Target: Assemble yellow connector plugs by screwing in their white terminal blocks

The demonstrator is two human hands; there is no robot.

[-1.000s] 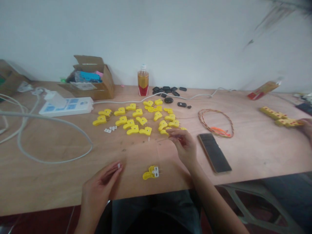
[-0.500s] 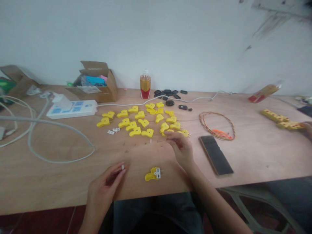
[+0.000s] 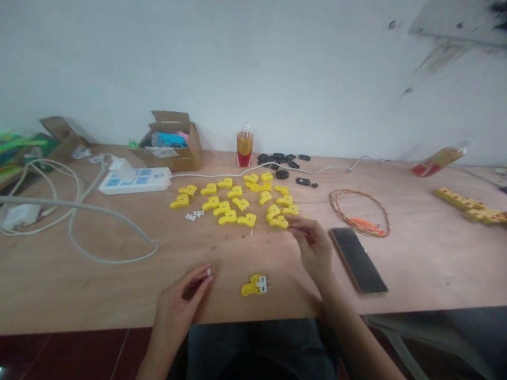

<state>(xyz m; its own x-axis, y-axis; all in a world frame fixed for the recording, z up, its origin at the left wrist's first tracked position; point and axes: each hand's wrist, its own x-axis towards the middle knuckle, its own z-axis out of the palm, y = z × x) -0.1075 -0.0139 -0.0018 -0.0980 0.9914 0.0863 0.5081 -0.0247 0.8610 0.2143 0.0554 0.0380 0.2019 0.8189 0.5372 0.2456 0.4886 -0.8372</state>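
Observation:
My left hand [image 3: 180, 302] rests on the near edge of the wooden table [image 3: 119, 285] and pinches a small white part [image 3: 208, 272] between thumb and fingertip. My right hand [image 3: 312, 245] reaches forward with its fingers pinched together at the near right edge of a pile of several yellow plug connectors [image 3: 237, 203]. What those fingers hold is too small to make out. One yellow connector [image 3: 255, 285] with a white face and pins lies alone between my two hands.
A dark phone [image 3: 358, 258] lies right of my right hand, a coil of orange wire [image 3: 358, 211] behind it. A white power strip [image 3: 134, 179], grey cables [image 3: 79, 211], a cardboard box [image 3: 172, 142], a bottle [image 3: 244, 143], black parts [image 3: 281, 158] and yellow blocks [image 3: 469, 206] are farther off.
The view has shifted left, so everything sits further right in the picture. My right hand stays pinched at the edge of the pile. My left hand keeps its white part.

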